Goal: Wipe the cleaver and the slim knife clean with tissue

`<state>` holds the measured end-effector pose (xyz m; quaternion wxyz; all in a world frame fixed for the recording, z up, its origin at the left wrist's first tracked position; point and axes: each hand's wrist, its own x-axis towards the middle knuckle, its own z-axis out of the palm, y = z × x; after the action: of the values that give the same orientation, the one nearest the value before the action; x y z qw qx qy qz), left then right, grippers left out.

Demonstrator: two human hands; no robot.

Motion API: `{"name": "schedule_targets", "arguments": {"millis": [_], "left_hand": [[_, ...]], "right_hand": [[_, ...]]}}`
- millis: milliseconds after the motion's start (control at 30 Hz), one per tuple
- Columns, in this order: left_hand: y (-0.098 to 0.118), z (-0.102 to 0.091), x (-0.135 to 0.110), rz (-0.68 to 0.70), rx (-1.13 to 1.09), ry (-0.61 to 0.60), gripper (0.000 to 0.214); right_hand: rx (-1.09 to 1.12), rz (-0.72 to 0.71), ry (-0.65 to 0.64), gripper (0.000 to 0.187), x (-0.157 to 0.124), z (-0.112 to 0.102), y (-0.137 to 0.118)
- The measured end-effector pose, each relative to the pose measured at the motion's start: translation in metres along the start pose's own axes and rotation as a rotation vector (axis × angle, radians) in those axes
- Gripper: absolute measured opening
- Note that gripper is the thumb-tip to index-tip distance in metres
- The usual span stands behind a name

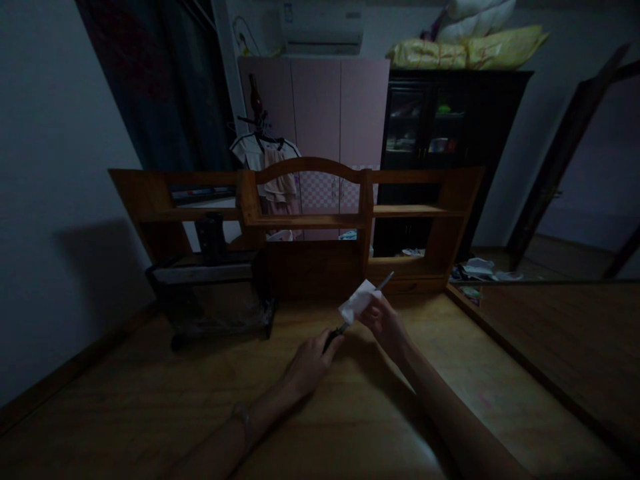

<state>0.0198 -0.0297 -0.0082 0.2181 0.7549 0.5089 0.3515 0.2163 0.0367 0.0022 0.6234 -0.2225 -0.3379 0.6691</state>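
My left hand (311, 361) is closed around the dark handle of a slim metal tool (386, 280). The tool slants up and away to the right; in the dim light I cannot tell whether it is a screwdriver or a narrow knife. A white tissue (357, 301) is wrapped about the middle of its shaft, hiding that stretch, while the grey tip sticks out beyond. Fingers of my right hand (385, 324) pinch the tissue against the tool. Both hands are above the wooden bed board (310, 420).
Ahead stands a wooden headboard (310, 221) with open shelves. At left, a black-framed heater-like appliance (213, 300) rests on the board near the wall. A raised wooden edge (515, 353) runs along the right. Behind are a pink wardrobe (316, 113) and a dark cabinet (493, 133).
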Motion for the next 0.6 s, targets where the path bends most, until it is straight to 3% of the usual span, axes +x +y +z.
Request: {"name": "schedule_targets", "arguments": {"millis": [100, 333, 600], "left_hand": [[-0.001, 0.0, 0.0, 0.009, 0.021, -0.015, 0.04], [0.001, 0.0, 0.0, 0.018, 0.027, -0.02, 0.037], [0.007, -0.004, -0.002, -0.018, 0.029, -0.028, 0.04]], "right_hand": [[-0.05, 0.001, 0.031, 0.039, 0.001, 0.0, 0.001], [-0.127, 0.009, 0.071, 0.034, 0.002, -0.001, 0.006], [-0.249, -0.028, 0.096, 0.041, 0.002, -0.004, 0.006]]}}
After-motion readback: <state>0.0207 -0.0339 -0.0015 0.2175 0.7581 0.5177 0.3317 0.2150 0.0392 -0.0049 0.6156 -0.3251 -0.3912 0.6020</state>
